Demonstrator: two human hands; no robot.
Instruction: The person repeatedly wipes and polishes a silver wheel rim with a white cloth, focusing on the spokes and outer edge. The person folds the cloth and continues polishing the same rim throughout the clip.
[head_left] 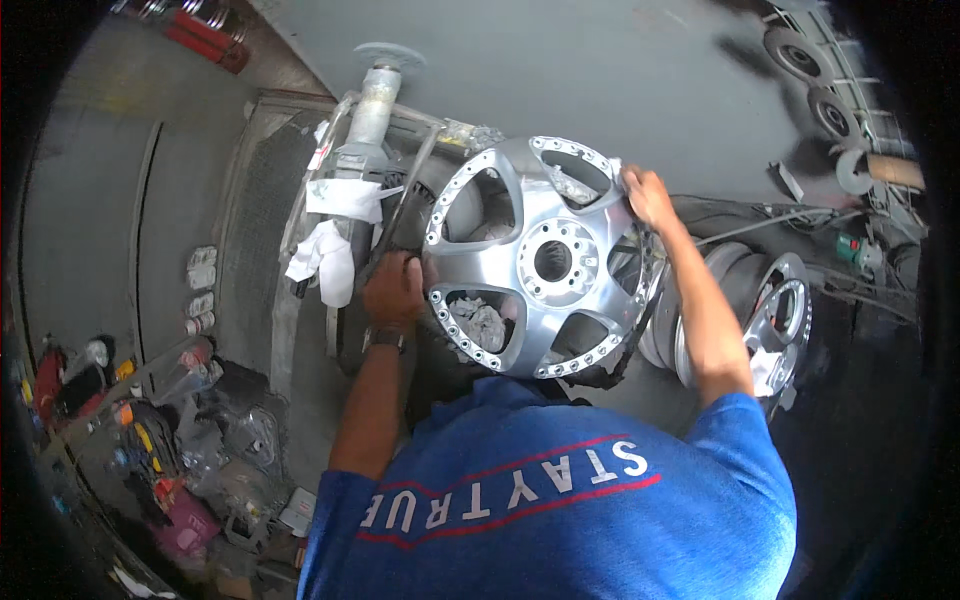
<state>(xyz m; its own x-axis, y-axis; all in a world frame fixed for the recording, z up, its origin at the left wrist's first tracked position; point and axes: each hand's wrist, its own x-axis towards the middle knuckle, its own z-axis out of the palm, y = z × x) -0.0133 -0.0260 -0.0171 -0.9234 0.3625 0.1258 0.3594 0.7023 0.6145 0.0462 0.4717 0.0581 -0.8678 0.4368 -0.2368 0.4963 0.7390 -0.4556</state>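
A shiny silver alloy wheel face (475, 268) with broad spokes, large openings and small holes round its rim is in front of me, tilted toward my body. My left hand (395, 286), with a dark watch on the wrist, is closed at its left edge; part of its grip is hidden. At the upper right edge, my right hand (648, 198) has its fingers bent together against the rim. A small whitish piece shows at those fingertips, too small to name. Crumpled pale material (486, 326) shows through the lower left opening.
To the left stands a machine with a grey cylindrical shaft (375, 105), with white cloths (325, 262) hanging on it. More silver wheels (775, 335) lie at right. Assorted tools and bags (190, 450) clutter the lower left. Small tyred wheels (798, 55) are at the upper right.
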